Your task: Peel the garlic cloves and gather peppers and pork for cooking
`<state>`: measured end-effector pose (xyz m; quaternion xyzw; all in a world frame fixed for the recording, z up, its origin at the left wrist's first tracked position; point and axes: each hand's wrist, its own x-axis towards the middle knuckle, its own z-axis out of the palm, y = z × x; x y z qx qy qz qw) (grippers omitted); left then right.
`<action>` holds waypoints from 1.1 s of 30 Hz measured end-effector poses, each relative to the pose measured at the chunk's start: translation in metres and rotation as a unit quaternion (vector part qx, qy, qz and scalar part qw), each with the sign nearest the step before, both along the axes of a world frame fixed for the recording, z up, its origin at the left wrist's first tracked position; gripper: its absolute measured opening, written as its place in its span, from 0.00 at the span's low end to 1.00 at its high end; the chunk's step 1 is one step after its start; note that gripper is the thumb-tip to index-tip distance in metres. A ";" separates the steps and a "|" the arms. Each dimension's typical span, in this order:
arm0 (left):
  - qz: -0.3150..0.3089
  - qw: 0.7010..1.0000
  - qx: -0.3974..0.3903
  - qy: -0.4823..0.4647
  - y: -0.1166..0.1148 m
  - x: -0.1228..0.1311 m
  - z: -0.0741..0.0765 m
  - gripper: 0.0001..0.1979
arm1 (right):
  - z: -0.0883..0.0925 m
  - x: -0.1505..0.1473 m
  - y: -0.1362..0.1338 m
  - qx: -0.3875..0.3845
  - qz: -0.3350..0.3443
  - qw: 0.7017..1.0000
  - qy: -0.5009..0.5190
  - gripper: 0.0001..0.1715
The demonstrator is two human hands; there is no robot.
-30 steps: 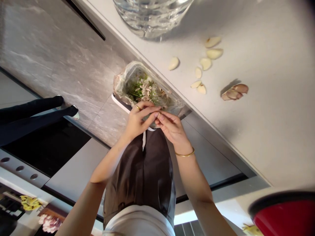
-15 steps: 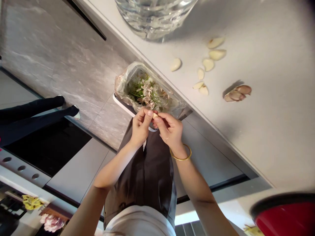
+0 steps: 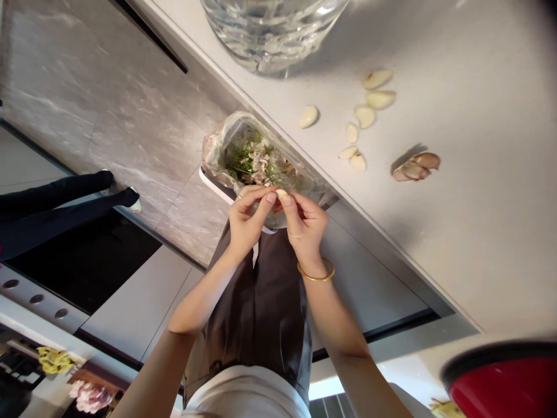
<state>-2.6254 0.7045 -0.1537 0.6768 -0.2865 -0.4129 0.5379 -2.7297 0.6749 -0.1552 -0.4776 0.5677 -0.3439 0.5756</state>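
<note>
A pale garlic clove (image 3: 281, 192) is pinched between the fingertips of both hands, over the near edge of a lined trash bin (image 3: 216, 152). My left hand (image 3: 249, 217) grips it from one side with thumb and forefinger. From the other side my right hand (image 3: 307, 223), with a gold bangle at the wrist, closes on it too. Several peeled garlic cloves (image 3: 365, 116) lie scattered on the white countertop (image 3: 470, 220). Farther right on the counter rests a small cluster of unpeeled garlic (image 3: 416, 167) in brownish skin.
Green scraps and papery peelings (image 3: 260, 159) fill the bin beside the counter edge. A clear glass vessel (image 3: 274, 40) stands at the top of the counter. Bottom right is a red, dark-rimmed object (image 3: 505, 383). Another person's dark-clothed legs (image 3: 65, 194) are at the left.
Both hands have risen slightly, and the clove now shows more between the fingertips. The right thumb has straightened upward. The garlic on the counter stays in place.
</note>
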 end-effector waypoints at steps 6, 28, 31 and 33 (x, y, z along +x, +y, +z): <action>-0.087 0.978 0.017 -0.187 0.003 0.017 0.004 0.05 | -0.004 -0.015 -0.001 -0.044 0.082 0.994 0.065 0.09; -0.114 0.989 0.029 -0.087 -0.002 0.019 -0.005 0.11 | -0.012 -0.009 0.000 0.047 -0.011 0.999 -0.009 0.10; -0.110 0.993 0.028 0.032 -0.001 0.019 -0.005 0.10 | -0.012 -0.014 0.000 0.026 0.017 0.999 -0.022 0.09; -0.095 0.987 0.044 0.121 0.001 0.019 -0.006 0.10 | -0.009 -0.017 -0.001 -0.001 0.042 0.999 -0.016 0.09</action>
